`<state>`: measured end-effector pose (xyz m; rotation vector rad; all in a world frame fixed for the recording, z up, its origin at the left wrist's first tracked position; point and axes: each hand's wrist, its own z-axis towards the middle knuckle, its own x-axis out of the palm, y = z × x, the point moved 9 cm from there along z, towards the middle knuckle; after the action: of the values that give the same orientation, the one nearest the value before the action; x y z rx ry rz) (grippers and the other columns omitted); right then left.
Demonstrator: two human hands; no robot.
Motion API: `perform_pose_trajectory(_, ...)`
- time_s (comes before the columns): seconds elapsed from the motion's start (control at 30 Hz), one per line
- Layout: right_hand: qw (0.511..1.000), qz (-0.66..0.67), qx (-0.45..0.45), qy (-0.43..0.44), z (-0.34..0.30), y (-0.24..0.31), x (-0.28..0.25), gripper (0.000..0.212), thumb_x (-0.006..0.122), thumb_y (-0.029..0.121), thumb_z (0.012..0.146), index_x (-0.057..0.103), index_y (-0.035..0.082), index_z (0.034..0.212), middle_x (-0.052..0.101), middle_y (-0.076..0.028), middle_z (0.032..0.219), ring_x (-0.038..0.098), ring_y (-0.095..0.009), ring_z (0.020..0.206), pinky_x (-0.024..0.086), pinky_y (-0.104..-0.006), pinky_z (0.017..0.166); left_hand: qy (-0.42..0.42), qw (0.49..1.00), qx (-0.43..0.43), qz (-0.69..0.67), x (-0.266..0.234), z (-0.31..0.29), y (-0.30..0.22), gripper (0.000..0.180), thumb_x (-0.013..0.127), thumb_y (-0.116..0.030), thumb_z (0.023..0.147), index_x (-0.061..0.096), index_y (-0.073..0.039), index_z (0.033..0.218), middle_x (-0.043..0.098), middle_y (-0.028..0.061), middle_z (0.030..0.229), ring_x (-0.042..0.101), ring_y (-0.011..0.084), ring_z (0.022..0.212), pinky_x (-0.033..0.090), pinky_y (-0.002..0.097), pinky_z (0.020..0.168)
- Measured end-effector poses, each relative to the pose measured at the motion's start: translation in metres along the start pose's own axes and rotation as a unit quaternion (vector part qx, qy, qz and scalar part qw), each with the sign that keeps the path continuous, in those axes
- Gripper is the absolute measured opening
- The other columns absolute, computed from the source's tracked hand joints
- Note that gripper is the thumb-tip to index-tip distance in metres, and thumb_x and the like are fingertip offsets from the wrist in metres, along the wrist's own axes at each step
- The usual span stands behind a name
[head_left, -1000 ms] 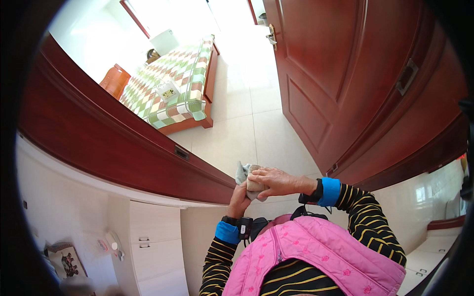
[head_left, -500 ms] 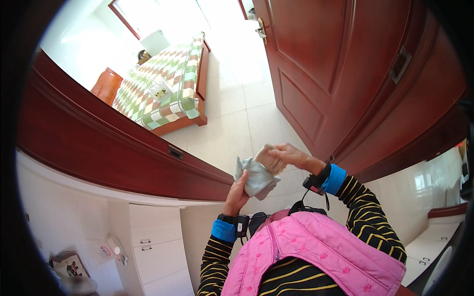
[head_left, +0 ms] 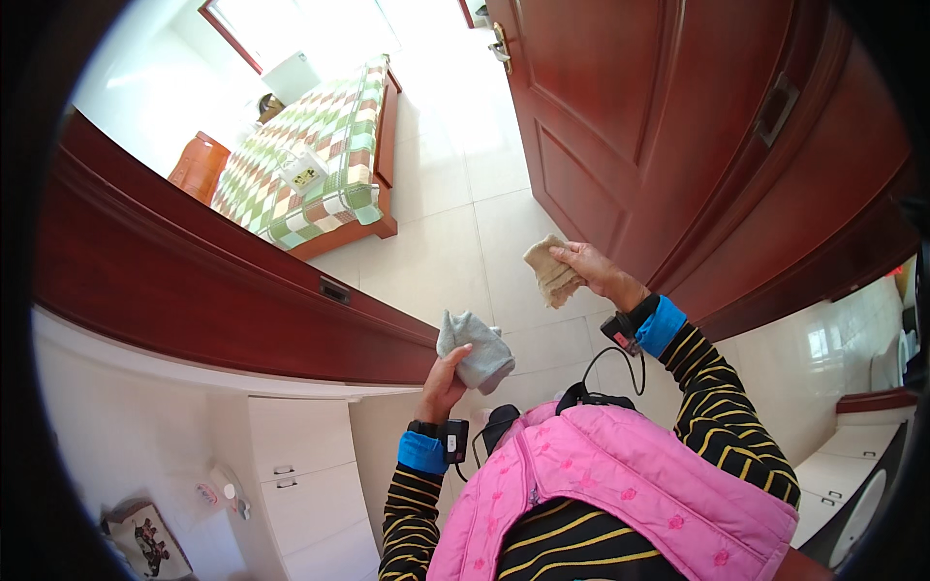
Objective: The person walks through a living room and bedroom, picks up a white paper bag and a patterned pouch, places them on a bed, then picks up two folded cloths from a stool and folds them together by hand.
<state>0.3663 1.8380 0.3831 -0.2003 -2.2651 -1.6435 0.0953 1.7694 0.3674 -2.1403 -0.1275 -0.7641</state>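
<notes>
A folded grey cloth (head_left: 480, 353) is gripped in my left hand (head_left: 444, 387), thumb on top, just in front of the left door jamb. My right hand (head_left: 596, 268) pinches a smaller beige cloth (head_left: 552, 271) by its right edge, held up over the floor tiles near the open door. The two cloths are apart from each other. Fingers under the grey cloth are hidden.
The dark red door frame (head_left: 223, 271) runs along my left, and the red panelled door (head_left: 620, 107) stands open on the right. Beyond lies a bed (head_left: 320, 155) with a checked cover. White drawers (head_left: 305, 484) stand at lower left.
My right hand has drawn the beige cloth away from the grey one, up and to the right. My left hand with the grey cloth has shifted slightly left.
</notes>
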Motion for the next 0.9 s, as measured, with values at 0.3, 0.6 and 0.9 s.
perform_pose_trajectory(0.3, 0.999, -0.009, 0.013, 0.044, 0.005, -0.004, 0.007, 0.033, 0.052, 0.030, 0.096, 0.056, 0.002, 0.113, 0.065, -0.006, 0.097, 0.065, -0.014, 0.083, 0.055, -0.0296, 0.073, -0.054, 0.998, 0.033, -0.017, -0.006, 0.007, -0.022, 0.049, 0.060, -0.014, 0.089, 0.042, -0.004, 0.133, 0.055, 0.0132, 0.124, 0.056, 0.0285, 0.113, 0.050, 0.0457, 0.092)
perform_pose_trajectory(0.6, 0.999, 0.032, 0.030, 0.024, 0.013, -0.013, -0.005, 0.025, 0.055, 0.016, 0.093, 0.056, 0.001, 0.113, 0.066, -0.010, 0.097, 0.067, -0.019, 0.082, 0.057, -0.0329, 0.072, -0.072, 0.994, 0.081, 0.007, -0.023, 0.006, -0.037, 0.047, 0.057, -0.018, 0.092, 0.041, -0.002, 0.134, 0.055, 0.0143, 0.124, 0.055, 0.0278, 0.113, 0.045, 0.0408, 0.098)
perform_pose_trajectory(0.9, 0.996, -0.004, 0.051, 0.069, 0.023, -0.027, 0.007, 0.025, 0.054, 0.014, 0.092, 0.056, 0.001, 0.113, 0.064, -0.008, 0.095, 0.066, -0.019, 0.082, 0.056, -0.0323, 0.071, 0.013, 0.995, 0.095, 0.000, 0.041, 0.012, -0.058, 0.045, 0.059, -0.016, 0.091, 0.045, -0.002, 0.131, 0.056, 0.0092, 0.121, 0.056, 0.0226, 0.110, 0.047, 0.0401, 0.094)
